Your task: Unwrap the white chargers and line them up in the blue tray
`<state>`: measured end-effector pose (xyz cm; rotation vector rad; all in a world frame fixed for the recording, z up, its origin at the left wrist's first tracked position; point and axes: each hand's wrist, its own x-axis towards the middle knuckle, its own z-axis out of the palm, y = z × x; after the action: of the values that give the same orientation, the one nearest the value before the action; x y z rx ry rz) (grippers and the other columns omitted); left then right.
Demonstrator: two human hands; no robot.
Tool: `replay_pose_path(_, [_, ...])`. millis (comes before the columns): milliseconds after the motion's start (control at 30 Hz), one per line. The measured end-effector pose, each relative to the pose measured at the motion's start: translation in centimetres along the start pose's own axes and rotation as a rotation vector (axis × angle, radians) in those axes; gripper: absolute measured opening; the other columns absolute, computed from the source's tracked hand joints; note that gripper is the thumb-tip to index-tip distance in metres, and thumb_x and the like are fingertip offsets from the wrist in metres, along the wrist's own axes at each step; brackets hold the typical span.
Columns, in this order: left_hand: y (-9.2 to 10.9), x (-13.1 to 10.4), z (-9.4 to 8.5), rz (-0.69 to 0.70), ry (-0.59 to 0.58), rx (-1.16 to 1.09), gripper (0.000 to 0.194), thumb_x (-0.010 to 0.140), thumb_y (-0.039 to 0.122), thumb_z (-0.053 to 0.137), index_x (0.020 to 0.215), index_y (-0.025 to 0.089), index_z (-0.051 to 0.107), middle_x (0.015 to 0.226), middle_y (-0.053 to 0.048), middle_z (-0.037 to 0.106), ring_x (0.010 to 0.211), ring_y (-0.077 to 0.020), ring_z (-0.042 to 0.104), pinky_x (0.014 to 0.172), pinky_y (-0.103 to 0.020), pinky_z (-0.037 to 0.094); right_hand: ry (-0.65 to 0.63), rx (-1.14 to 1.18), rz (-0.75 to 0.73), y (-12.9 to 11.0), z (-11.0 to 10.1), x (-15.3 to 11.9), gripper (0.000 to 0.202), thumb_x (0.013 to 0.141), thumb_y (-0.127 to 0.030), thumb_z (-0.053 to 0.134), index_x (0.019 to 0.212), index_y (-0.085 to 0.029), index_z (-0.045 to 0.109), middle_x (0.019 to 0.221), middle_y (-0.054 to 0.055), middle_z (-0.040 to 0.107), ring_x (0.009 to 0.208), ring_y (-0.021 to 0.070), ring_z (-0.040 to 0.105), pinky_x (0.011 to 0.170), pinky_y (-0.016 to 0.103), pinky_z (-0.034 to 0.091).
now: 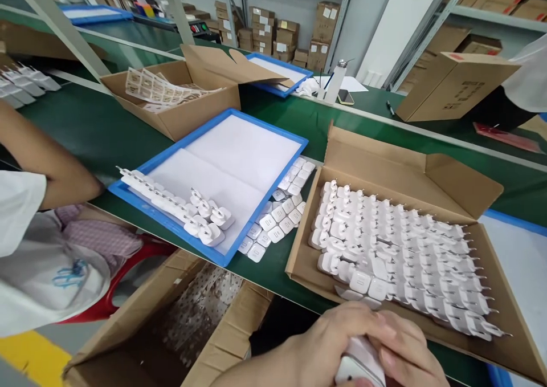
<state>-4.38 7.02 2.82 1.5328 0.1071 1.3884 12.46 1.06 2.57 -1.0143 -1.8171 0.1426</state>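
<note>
Both left hand (318,338) and right hand (412,350) | fingers (395,361) curled around white block (361,361)

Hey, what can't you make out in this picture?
All in the head view:
White piece: partly covered by the left hand and right hand, cut off by the bottom edge.
Sticker sheets: print too small to read.
Lower carton: its depths too dark, bottom edge cuts it.
Person: cut off by the left edge.

White rounded block (362,362), tilted, held, partly covered
</note>
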Motion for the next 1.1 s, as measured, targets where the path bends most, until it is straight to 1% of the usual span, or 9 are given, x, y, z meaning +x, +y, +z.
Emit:
replay_pose_path(67, [0.3,-0.2,-0.2,-0.067,0.011,-0.083,0.052,0.103,0.042,0.053,0.152,0.025,0.045,0.114,-0.013,0.066,0.099,-0.0257,0.069,0.088,-0.036,0.056,0.067,-0.035,-0.055,-0.3,0.5,1.2,0.016,0.099,-0.025,0.065,0.112,-0.024,0.075,0.093,0.006,0.081,0.092,0.0283,0.081,0.074,0.041,0.071])
replay_pose_path(300, [2.8,-1.3,-0.4,-0.293,0.24,-0.184,0.046,0.106,0.042,0.047,0.149,0.027,0.049,0.114,-0.012,0.069,0.09,-0.0214,0.069,0.083,-0.035,0.055,-0.146,-0.155,-0.282,0.1,1.9,3.8,0.021,0.093,-0.013,0.066,0.113,-0.017,0.073,0.113,0.009,0.078,0.133,0.0249,0.063,0.102,0.035,0.062])
replay_pose_path(367, [2.5,-1.1,-0.9,-0.279,0.281,-0.128,0.05,0.106,0.05,0.043,0.15,0.028,0.051,0.121,-0.014,0.068,0.107,-0.0265,0.069,0.094,-0.041,0.056,-0.18,-0.158,-0.27,0.4,1.4,4.1,0.027,0.092,-0.013,0.066,0.118,-0.018,0.07,0.118,0.009,0.077,0.136,0.0253,0.06,0.106,0.036,0.06])
replay_pose_path(500, [1.1,-1.5,-3.8,-0.079,0.44,0.075,0.069,0.092,0.077,0.052,0.14,0.029,0.063,0.128,-0.013,0.068,0.13,-0.034,0.062,0.115,-0.05,0.047,-0.273,-0.059,-0.139,1.0,-1.2,6.2,0.039,0.098,-0.018,0.059,0.137,-0.02,0.056,0.122,0.012,0.072,0.124,0.0277,0.067,0.098,0.04,0.063])
replay_pose_path(600, [0.8,-2.8,-6.1,-0.066,0.546,0.143,0.065,0.095,0.072,0.051,0.14,0.026,0.062,0.13,-0.013,0.069,0.127,-0.0305,0.064,0.116,-0.046,0.048,-0.391,-0.273,-0.076,1.3,-2.1,8.8,0.044,0.1,-0.011,0.053,0.144,-0.014,0.051,0.124,0.017,0.067,0.117,0.0266,0.068,0.094,0.035,0.061])
replay_pose_path(800, [2.8,-5.5,-8.4,-0.06,0.781,0.733,0.034,0.106,0.045,0.043,0.117,0.024,0.068,0.102,-0.008,0.073,0.102,-0.025,0.071,0.095,-0.042,0.058,-0.853,-0.351,-0.326,3.2,2.6,10.8,0.043,0.085,0.006,0.047,0.118,-0.016,0.064,0.106,0.011,0.069,0.092,0.0246,0.069,0.074,0.035,0.06])
replay_pose_path(867, [4.0,-5.7,-9.9,-0.081,0.783,0.9,0.02,0.101,0.03,0.059,0.115,0.023,0.07,0.107,-0.009,0.072,0.11,-0.0259,0.068,0.101,-0.042,0.054,-0.873,-0.36,-0.449,3.8,4.8,10.6,0.035,0.078,0.007,0.053,0.098,-0.016,0.068,0.093,0.008,0.069,0.08,0.0236,0.067,0.068,0.034,0.057])
replay_pose_path(967, [5.8,-4.7,-12.6,-0.222,0.68,1.35,0.032,0.092,0.024,0.072,0.123,0.018,0.07,0.126,-0.016,0.068,0.13,-0.0332,0.059,0.115,-0.051,0.043,-0.831,-0.404,-0.587,4.1,6.6,10.5,0.018,0.081,0.001,0.059,0.078,-0.015,0.068,0.083,0.01,0.069,0.079,0.0254,0.065,0.066,0.035,0.054])
replay_pose_path(1100, [6.3,-1.6,-15.3,-0.51,0.294,1.787,0.047,0.099,0.035,0.059,0.141,0.014,0.059,0.145,-0.022,0.061,0.148,-0.0453,0.042,0.123,-0.07,0.019,-0.843,-0.439,-0.569,3.4,4.6,12.2,0.024,0.095,-0.008,0.053,0.111,-0.007,0.071,0.109,0.016,0.073,0.097,0.0271,0.064,0.082,0.038,0.054])
